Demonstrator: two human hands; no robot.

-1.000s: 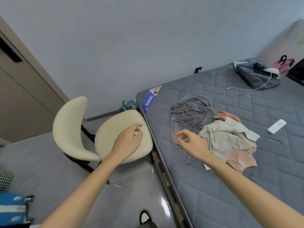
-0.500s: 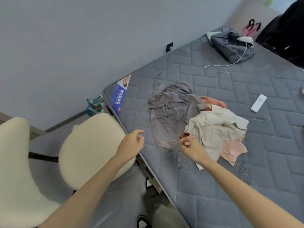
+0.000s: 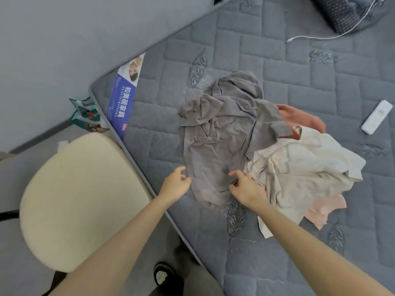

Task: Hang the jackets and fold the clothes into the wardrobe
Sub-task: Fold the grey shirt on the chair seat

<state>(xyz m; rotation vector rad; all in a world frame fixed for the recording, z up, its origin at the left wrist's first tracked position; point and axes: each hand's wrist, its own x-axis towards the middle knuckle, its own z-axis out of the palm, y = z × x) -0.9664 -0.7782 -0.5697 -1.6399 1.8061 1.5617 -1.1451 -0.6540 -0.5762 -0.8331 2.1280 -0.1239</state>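
1. The grey garment [image 3: 222,135] lies crumpled on the mattress [image 3: 299,71], against the cream garment [image 3: 299,167].
2. The left hand [image 3: 174,185] is loosely spread, empty, beside its hem.
3. The right hand [image 3: 245,189] is curled on the hem; a grip cannot be told.
4. Both hem corners are to be gripped, the grey cloth only.

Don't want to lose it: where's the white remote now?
Head view, far right: the white remote lies on the mattress, apart from and to the right of the coral garment.

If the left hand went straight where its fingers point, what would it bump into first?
Probably the grey garment on the mattress; the left hand is right beside its edge, though height is unclear.
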